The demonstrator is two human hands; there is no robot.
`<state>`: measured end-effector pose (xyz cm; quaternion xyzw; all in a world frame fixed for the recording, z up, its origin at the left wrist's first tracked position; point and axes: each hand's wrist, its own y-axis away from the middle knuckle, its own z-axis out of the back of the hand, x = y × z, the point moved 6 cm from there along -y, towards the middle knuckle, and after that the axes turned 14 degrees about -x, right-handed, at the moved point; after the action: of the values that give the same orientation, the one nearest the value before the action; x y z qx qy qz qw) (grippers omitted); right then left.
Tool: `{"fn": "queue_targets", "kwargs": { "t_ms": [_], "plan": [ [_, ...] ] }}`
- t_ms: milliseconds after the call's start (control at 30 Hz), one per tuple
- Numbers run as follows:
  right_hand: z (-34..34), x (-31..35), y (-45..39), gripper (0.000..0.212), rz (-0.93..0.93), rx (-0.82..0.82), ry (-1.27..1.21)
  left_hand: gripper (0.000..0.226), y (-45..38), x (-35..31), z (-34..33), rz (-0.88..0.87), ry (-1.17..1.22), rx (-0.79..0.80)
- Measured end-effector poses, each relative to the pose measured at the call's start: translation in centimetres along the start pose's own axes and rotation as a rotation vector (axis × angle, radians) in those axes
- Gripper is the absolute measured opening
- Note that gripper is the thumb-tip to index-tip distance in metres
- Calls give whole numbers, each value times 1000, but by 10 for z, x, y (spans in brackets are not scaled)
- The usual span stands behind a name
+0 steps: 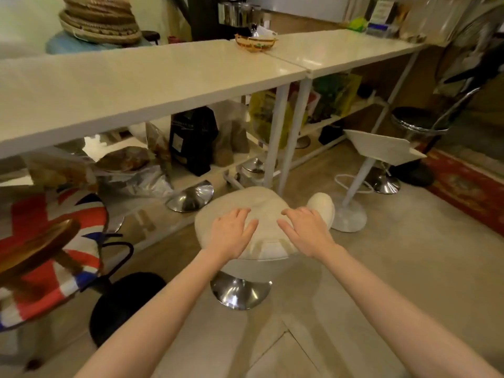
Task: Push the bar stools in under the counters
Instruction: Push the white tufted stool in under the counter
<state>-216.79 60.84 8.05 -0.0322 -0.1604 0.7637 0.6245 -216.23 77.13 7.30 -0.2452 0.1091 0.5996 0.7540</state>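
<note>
Left hand (232,232): mine, flat, fingers spread on the white stool (266,211).
Right hand (306,231): same, flat and spread.
Counter (152,85): twelve o'clock.

The stool (261,211) stands at centre, in front of the legs where 2 counters meet. The left counter (131,88) runs toward 10 o'clock, the right counter (343,50) toward 1 o'clock. A basket (256,42) sits on their joint. A second stool (381,147) stands at 2 o'clock, a third stool (51,241) at 9 o'clock. Both hands rest on the centre seat.
</note>
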Motion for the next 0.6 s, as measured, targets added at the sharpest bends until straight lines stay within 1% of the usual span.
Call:
{"fn": "queue_targets", "kwargs": {
  "t_ms": [167, 367, 467, 533, 600],
  "plan": [
    [-15, -61, 13, 45, 19, 50, -26, 46, -8, -43, -53, 16, -61, 66],
    [-50, -102, -3, 78, 77, 73, -66, 46, -14, -47, -105, 65, -121, 110],
    [-62, -110, -20, 76, 160, 71, -84, 51, -17, -43, -126, 75, -171, 130],
    [-69, -110, -32, 72, 221, 82, -99, 59, -23, -40, -132, 102, -210, 139],
    [-82, -110, -38, 69, 302, 151, -111, 72, -25, -39, -134, 132, -236, 115]
  ]
}}
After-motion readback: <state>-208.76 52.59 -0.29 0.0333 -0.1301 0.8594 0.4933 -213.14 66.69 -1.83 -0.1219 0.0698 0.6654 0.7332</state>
